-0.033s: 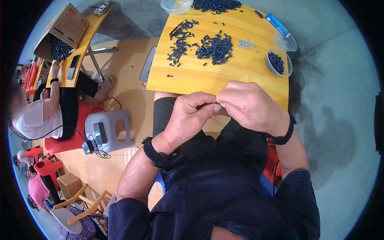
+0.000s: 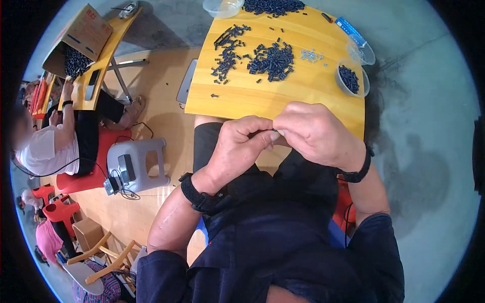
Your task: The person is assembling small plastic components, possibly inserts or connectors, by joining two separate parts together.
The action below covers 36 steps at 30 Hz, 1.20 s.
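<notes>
Over my lap, just in front of the table's near edge, my two hands meet at the fingertips. Between them is a small dark piece [image 2: 275,131], mostly hidden by the fingers. My left hand [image 2: 242,141] pinches it from the left; my right hand [image 2: 316,134] pinches from the right. On the yellow table [image 2: 232,103] beyond lie a heap of short black cylindrical pieces [image 2: 273,61] and a looser scatter of them [image 2: 226,63]. Small silvery metal parts [image 2: 311,55] lie to the right of the heap. One dark piece with a lighter tip [image 2: 214,95] lies alone near the left edge.
A clear tub [image 2: 349,81] of black pieces stands at the table's right edge, near another clear container [image 2: 365,53] and a blue box [image 2: 350,31]. A larger black pile [image 2: 273,6] is at the far edge. To the left, a person [image 2: 48,146] sits beside a grey stool [image 2: 136,164].
My hands keep the same pinch. The seated person's hand at the left table has shifted slightly.
</notes>
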Each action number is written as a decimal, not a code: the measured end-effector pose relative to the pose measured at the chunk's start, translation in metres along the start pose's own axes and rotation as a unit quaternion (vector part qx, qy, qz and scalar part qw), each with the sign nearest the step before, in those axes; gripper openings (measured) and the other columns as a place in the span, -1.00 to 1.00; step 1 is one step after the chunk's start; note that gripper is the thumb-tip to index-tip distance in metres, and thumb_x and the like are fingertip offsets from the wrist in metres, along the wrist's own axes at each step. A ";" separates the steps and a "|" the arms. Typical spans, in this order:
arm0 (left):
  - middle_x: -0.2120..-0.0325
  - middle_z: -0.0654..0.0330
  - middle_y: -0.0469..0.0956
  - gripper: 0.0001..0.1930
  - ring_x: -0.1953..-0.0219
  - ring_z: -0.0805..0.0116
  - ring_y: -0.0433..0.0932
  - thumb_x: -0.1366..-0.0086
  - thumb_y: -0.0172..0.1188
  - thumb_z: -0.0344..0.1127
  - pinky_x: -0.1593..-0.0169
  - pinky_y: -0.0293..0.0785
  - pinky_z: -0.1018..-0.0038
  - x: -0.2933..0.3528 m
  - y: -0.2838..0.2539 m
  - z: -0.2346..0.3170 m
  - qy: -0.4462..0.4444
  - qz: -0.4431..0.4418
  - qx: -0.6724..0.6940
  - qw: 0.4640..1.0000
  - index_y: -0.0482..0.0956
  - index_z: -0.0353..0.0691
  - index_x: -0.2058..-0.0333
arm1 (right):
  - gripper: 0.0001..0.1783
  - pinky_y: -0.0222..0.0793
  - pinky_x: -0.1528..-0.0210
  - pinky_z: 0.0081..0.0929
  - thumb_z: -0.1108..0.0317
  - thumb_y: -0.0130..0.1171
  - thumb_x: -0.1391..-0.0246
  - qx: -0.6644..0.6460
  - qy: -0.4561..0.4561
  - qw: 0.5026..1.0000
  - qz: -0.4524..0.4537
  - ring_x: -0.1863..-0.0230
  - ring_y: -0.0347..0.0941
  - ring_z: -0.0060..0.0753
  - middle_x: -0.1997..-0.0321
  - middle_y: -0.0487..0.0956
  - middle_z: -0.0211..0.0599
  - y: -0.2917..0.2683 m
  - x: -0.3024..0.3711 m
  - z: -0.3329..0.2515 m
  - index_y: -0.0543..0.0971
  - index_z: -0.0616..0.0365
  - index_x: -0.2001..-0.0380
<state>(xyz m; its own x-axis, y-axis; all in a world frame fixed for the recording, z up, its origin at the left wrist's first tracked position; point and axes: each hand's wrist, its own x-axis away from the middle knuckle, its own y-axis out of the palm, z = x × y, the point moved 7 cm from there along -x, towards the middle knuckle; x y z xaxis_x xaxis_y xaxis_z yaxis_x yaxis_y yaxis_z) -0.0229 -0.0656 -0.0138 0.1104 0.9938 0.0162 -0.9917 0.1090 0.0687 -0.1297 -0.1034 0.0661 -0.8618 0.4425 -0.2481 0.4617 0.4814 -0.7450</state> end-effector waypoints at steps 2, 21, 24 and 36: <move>0.46 0.21 0.59 -0.88 0.43 0.55 0.51 -0.23 0.18 -0.49 0.32 0.46 0.61 0.000 -0.003 0.000 -0.013 0.008 0.020 1.000 0.59 -0.41 0.27 | -0.89 0.35 0.39 -0.28 0.55 0.15 0.09 -0.015 0.014 0.999 0.030 0.42 0.44 -0.09 0.51 0.46 -0.14 0.001 -0.003 0.001 0.52 0.25 0.40; 0.44 0.22 0.61 -0.89 0.46 0.59 0.51 -0.25 0.16 -0.50 0.35 0.46 0.65 -0.002 -0.003 0.002 -0.013 -0.002 0.031 0.999 0.59 -0.40 0.27 | -0.90 0.34 0.42 -0.36 0.59 0.12 0.05 -0.139 0.100 0.983 0.068 0.46 0.45 -0.13 0.48 0.47 -0.14 0.011 0.007 0.026 0.51 0.28 0.39; 0.44 0.22 0.61 -0.89 0.46 0.59 0.51 -0.25 0.16 -0.49 0.36 0.46 0.65 -0.002 -0.003 -0.001 -0.023 -0.004 0.027 0.999 0.60 -0.39 0.27 | -0.91 0.34 0.39 -0.33 0.58 0.12 0.05 -0.093 0.066 0.993 0.027 0.43 0.44 -0.09 0.48 0.47 -0.14 0.007 0.001 0.017 0.51 0.28 0.40; 0.47 0.23 0.60 -0.89 0.47 0.57 0.56 -0.26 0.16 -0.50 0.37 0.50 0.66 -0.004 -0.007 0.001 -0.024 0.015 0.075 0.997 0.59 -0.40 0.27 | -0.86 0.35 0.45 -0.50 0.63 0.16 0.04 -0.190 0.125 0.962 0.154 0.49 0.47 -0.35 0.47 0.49 -0.21 0.010 0.012 0.027 0.52 0.26 0.34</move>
<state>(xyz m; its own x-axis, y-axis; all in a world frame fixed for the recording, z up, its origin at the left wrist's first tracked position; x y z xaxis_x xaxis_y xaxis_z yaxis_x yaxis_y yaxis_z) -0.0161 -0.0708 -0.0132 0.0871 0.9939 0.0672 -0.9741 0.0708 0.2149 -0.1415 -0.1135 0.0391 -0.6167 0.7531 -0.2291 0.7712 0.5196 -0.3677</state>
